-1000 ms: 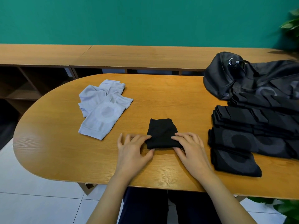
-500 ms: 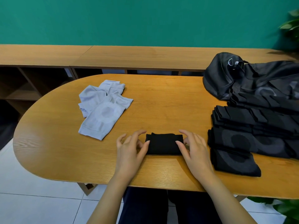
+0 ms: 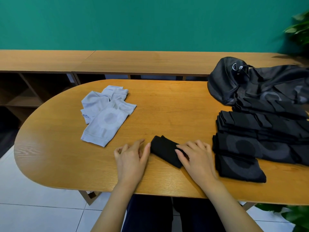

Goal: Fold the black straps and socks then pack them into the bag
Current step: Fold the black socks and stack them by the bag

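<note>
- A black bundle (image 3: 164,152) is lying flat on the table (image 3: 167,101), close to the middle of the table's near edge.
- Its long axis is running diagonally, from the table's far left toward its near right. Two layered folded edges are showing at the far-left end.
- It is forming a compact, soft, matte oblong of knitted cloth.
- The left hand (image 3: 131,158) is resting on the table with relaxed fingers, gripping nothing. Its thumb is touching the bundle's left end.
- The right hand (image 3: 197,158) is lying palm down with nearly straight fingers (image 3: 181,146) pressing the top of the bundle's right part. It is covering that end.
- A stack (image 3: 250,148) of black knitted pieces with dull grey rings is sitting at the table's right end, overlapping in flat layers, apart from the bundle.
- A bag (image 3: 250,84) of smooth, slightly shiny black fabric is slumping at the table's far right corner, touching the stack. A white round logo is showing on it.
- Pale grey knitted pieces (image 3: 105,114) are lying loosely overlapped on the table's left half, well apart from the bundle.
- The table is showing an oval top of light wood with visible grain.
- A wooden bench (image 3: 133,62) is standing just behind the table.
</note>
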`<state>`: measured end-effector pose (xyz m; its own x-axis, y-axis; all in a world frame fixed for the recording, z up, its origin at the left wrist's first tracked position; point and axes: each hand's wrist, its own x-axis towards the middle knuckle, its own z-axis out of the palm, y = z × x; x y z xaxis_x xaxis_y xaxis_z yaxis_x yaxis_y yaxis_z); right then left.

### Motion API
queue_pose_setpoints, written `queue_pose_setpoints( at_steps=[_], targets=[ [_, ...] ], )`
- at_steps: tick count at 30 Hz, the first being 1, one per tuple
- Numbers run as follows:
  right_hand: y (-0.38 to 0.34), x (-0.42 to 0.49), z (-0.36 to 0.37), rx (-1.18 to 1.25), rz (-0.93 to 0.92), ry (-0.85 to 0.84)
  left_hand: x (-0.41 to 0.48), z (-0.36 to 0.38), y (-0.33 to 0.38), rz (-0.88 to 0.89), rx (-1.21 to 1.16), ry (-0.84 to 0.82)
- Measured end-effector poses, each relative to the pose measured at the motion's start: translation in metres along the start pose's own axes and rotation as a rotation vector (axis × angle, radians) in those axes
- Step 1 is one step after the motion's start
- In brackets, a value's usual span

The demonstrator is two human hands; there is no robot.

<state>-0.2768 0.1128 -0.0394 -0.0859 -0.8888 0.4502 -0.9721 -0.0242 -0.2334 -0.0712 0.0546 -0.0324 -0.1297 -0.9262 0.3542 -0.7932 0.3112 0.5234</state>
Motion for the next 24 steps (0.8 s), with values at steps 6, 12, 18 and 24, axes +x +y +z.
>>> queue_pose_setpoints(
  at_steps=[6,12,18,24],
  targets=[
    [-0.014,-0.002,-0.011,0.044,-0.062,-0.082,-0.004,0.000,0.022,-0.007,-0.235,-0.166],
    [-0.010,-0.008,-0.025,0.176,-0.234,-0.197,-0.008,0.002,0.048,-0.065,-0.678,-0.166],
    [0.005,-0.005,-0.070,0.696,0.307,-0.077,-0.002,-0.029,0.069,0.043,-0.889,-0.369],
    [0.030,-0.016,-0.119,0.956,0.380,-0.127,-0.005,-0.030,0.107,0.085,-0.932,-0.408]
  ],
)
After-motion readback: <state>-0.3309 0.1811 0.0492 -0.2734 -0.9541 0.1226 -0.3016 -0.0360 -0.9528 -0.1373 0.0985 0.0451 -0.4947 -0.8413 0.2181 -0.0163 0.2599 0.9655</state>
